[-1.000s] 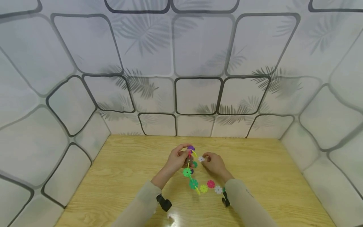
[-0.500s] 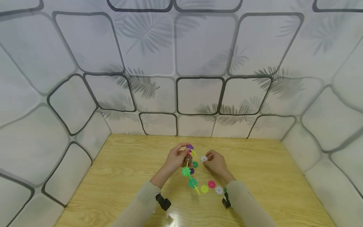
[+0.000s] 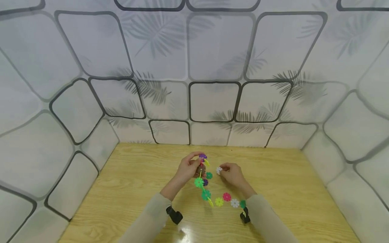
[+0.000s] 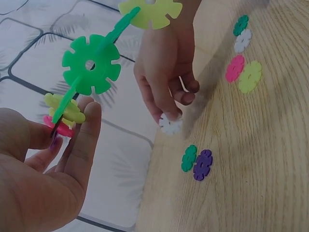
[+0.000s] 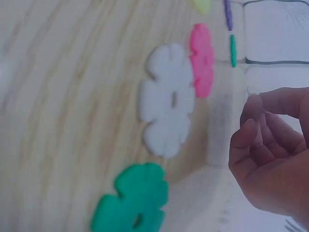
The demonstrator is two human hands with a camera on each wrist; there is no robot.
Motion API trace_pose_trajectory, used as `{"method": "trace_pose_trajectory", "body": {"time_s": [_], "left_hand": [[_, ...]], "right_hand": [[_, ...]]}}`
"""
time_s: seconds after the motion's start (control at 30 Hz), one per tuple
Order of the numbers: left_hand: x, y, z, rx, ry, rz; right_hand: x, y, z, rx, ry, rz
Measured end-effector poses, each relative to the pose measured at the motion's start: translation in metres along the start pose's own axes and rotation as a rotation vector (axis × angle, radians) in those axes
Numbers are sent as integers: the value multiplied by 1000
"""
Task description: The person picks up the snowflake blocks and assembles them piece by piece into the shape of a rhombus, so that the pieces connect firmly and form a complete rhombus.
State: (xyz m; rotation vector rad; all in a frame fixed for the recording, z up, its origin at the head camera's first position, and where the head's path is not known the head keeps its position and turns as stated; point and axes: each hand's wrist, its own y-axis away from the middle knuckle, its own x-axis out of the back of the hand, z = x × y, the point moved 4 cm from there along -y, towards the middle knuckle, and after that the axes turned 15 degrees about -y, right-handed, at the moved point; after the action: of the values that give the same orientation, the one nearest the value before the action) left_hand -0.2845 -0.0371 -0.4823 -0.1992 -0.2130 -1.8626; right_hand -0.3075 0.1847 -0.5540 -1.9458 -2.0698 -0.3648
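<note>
My left hand (image 3: 187,169) holds a chain of slotted flower-shaped plastic discs, pinched near its upper end. A purple disc (image 3: 203,156) tops the chain, with pink and yellow ones close to the fingertips. Lower down hang a bright green disc (image 4: 91,65), a darker green disc (image 3: 206,194) and a yellow disc (image 4: 152,12). To the right, my right hand (image 3: 233,175) pinches a loose white disc (image 4: 170,124) between thumb and fingertips, apart from the chain. In the right wrist view that disc is mostly hidden by the fingers.
On the wooden table (image 3: 136,185), a green disc (image 4: 189,158) and a purple disc (image 4: 203,165) lie beyond the chain. Nearer my right forearm lie yellow (image 3: 219,201), pink (image 3: 226,196), white (image 5: 168,99) and green discs (image 5: 133,203). Patterned cloth walls (image 3: 209,101) surround the table.
My right hand has drawn slightly right, and the white disc now sits a little farther from the chain. My left hand keeps its hold, shifting slightly left and up.
</note>
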Motion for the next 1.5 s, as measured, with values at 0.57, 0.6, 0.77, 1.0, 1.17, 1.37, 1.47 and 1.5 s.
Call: {"method": "trace_pose_trajectory", "body": {"time_s": [0.57,0.6,0.77,1.0,1.17,1.37,1.47,1.5], "left_hand": [[0,-1,2,2,-20,-5],[0,-1,2,3,-19,-6],[0,-2,1,8,-22,0],[-1,-1,2,-4,-35,6],[-1,-1,3,-3,-34,2],[-2,-2,2,-17,-35,-1],[-2,-3,2,-9,-24,1],[-2,-3,2,-11,-22,1]], "right_hand": [[7,22,-40,-11,-190,-73],[7,22,-41,-9,-190,-75],[7,27,-49,7,-197,-89],[7,33,-60,17,-219,-97],[8,35,-62,29,-253,-104],[7,36,-63,17,-310,-132],[7,37,-64,12,-331,-152],[7,37,-65,10,-340,-157]]}}
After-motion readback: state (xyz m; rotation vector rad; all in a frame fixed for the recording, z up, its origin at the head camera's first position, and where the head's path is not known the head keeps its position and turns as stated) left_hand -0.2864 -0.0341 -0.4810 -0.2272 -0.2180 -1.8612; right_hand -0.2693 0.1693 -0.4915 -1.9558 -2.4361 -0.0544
